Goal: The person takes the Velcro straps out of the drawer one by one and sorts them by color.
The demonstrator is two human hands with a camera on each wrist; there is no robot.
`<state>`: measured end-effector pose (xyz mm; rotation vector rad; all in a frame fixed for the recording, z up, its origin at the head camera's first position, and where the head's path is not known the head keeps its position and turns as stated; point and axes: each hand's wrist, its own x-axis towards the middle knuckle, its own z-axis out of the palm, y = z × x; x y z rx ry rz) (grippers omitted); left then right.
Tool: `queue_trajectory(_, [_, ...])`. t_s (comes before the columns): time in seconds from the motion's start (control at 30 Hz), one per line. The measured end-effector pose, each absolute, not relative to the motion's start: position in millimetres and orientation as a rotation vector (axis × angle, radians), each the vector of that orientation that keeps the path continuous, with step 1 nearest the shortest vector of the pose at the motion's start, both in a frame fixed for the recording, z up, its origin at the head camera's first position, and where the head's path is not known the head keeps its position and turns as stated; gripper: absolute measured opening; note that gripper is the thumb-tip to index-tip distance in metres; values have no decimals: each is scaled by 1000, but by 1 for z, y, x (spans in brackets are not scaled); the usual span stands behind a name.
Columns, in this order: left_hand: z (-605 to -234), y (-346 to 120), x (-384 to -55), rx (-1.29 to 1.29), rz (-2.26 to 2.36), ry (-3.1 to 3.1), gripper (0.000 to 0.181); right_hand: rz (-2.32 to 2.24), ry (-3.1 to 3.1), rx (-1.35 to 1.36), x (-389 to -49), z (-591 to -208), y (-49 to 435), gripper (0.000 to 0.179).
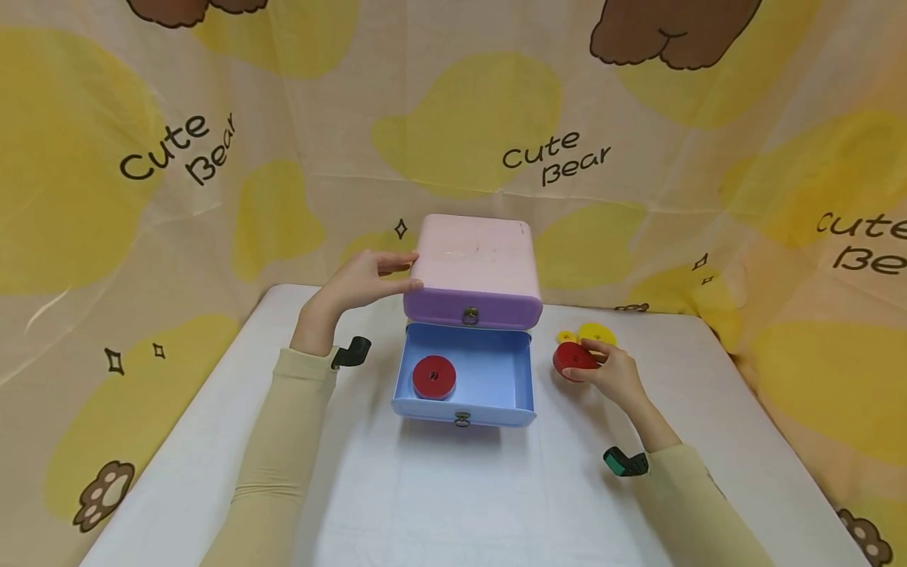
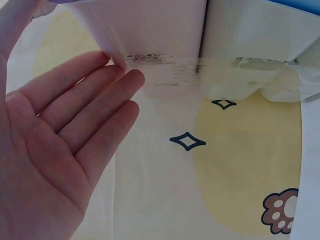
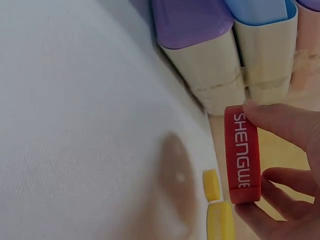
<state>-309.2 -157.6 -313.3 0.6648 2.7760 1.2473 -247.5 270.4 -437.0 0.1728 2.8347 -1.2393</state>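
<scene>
A small drawer cabinet (image 1: 476,250) with a pink top and a purple upper front stands mid-table. Its blue drawer (image 1: 489,370) is pulled out and holds a red tape roll (image 1: 434,376) at the left. My left hand (image 1: 357,280) touches the cabinet's left side, thumb at the front corner. In the left wrist view its fingers (image 2: 100,107) reach fairly straight to the pink wall. To the right of the drawer, my right hand (image 1: 615,376) grips another red tape roll (image 3: 242,155) by its edge, thumb opposite the fingers. White letters SHENGWE run along that roll's rim.
Behind the held roll lie a large yellow roll (image 1: 597,334) and a small yellow roll (image 1: 566,337). A purple drawer (image 3: 192,22) lies beyond the blue one in the right wrist view. A patterned cloth (image 1: 468,118) hangs behind the white table (image 1: 453,488).
</scene>
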Motion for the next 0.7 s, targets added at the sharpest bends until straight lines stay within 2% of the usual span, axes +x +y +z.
queue_trajectory(0.7, [-313, -158, -309, 674, 1266, 2774, 75, -1198, 2842, 187, -265, -459, 275, 77])
